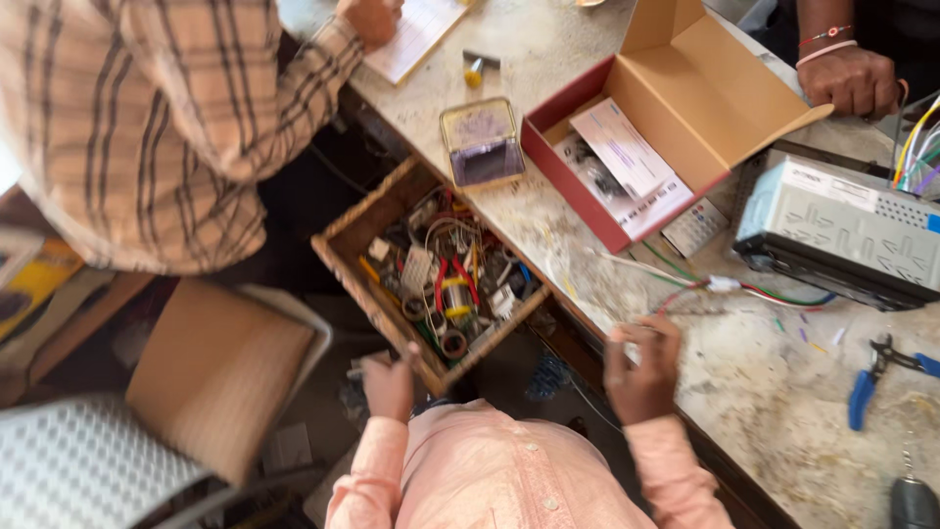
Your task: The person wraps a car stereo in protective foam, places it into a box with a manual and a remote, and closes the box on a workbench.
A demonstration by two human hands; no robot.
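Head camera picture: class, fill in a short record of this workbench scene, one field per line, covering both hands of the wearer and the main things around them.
Left hand: at the near corner of the open wooden drawer full of wires and small parts
Right hand: on the bench edge, fingers at a bundle of coloured wires
Bench: red cardboard box with leaflets, grey car stereo unit, blue-handled pliers
Others: a person in a checked shirt; another's hand far right

drill [915,502] cut off at corner
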